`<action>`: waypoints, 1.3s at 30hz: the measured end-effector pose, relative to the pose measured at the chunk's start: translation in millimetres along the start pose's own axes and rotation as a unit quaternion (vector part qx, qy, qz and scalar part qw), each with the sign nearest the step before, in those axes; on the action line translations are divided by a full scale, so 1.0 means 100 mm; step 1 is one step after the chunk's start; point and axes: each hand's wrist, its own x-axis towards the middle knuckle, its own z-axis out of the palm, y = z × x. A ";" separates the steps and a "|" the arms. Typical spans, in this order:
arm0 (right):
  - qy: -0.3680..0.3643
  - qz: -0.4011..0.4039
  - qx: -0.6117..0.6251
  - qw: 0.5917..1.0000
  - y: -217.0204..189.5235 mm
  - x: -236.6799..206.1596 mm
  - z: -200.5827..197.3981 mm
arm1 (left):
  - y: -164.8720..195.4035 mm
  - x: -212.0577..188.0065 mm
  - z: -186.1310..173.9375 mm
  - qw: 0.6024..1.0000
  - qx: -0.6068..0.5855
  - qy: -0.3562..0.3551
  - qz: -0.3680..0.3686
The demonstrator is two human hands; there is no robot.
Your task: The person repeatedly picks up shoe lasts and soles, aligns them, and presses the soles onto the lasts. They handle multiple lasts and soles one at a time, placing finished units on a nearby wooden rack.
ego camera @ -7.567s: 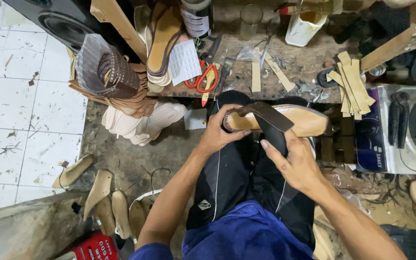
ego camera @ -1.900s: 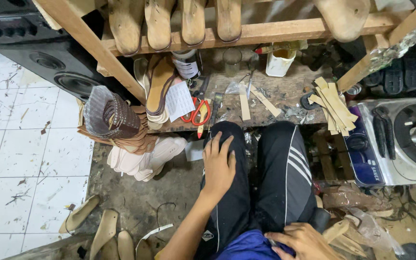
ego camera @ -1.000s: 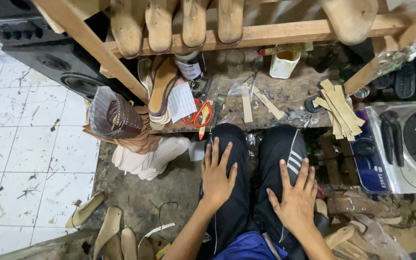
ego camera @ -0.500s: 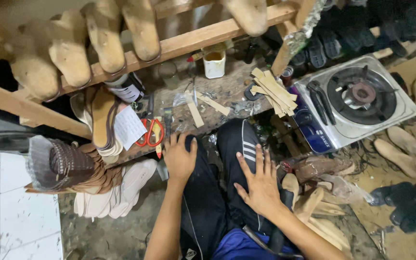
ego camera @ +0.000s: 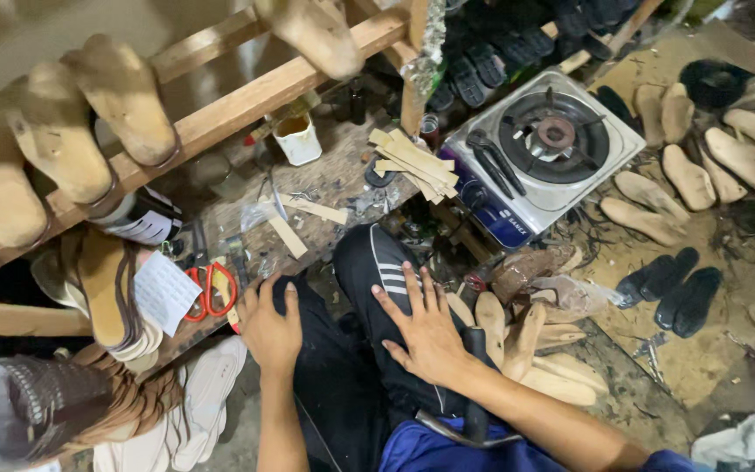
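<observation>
Left hand (ego camera: 270,330) lies flat on the left knee, grip wide, holding nothing; red scissors (ego camera: 211,289) just beside it at 10 o'clock on the bench (ego camera: 325,179). Right hand (ego camera: 425,328) lies spread on the right thigh, grip wide, empty. Stove (ego camera: 542,153) at 1 o'clock.

Both forearms reach forward; left hand (ego camera: 270,330) and right hand (ego camera: 424,325) lie flat, fingers spread
</observation>
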 end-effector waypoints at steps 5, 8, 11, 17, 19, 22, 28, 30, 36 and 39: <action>0.001 0.000 -0.006 1.000 0.03 -0.04 -0.04 | -0.03 -0.03 0.05 1.000 -0.004 0.007 0.015; -0.006 0.002 0.000 1.000 0.04 -0.06 -0.05 | -0.05 -0.04 0.08 1.000 -0.010 0.003 0.013; -0.001 0.005 0.000 1.000 0.06 -0.09 -0.04 | -0.07 -0.06 0.09 1.000 -0.022 -0.001 0.012; -0.003 0.009 -0.002 1.000 0.08 -0.11 -0.03 | -0.06 -0.08 0.10 1.000 -0.021 0.004 0.016; -0.005 0.008 -0.002 1.000 0.09 -0.12 -0.03 | -0.06 -0.08 0.09 1.000 -0.020 0.003 0.012; -0.004 0.005 0.001 1.000 0.09 -0.12 -0.03 | -0.05 -0.09 0.09 1.000 -0.025 0.003 0.013; -0.007 0.005 0.006 1.000 0.09 -0.12 -0.04 | -0.06 -0.10 0.09 0.999 -0.026 0.009 0.020; -0.010 0.007 0.007 1.000 0.09 -0.12 -0.04 | -0.06 -0.10 0.10 0.999 -0.023 0.010 0.023; -0.021 0.013 0.011 1.000 0.09 -0.12 -0.05 | -0.09 -0.11 0.11 0.999 -0.025 0.011 0.024; -0.019 0.012 0.012 1.000 0.10 -0.11 -0.05 | -0.10 -0.11 0.14 0.999 -0.022 0.013 0.027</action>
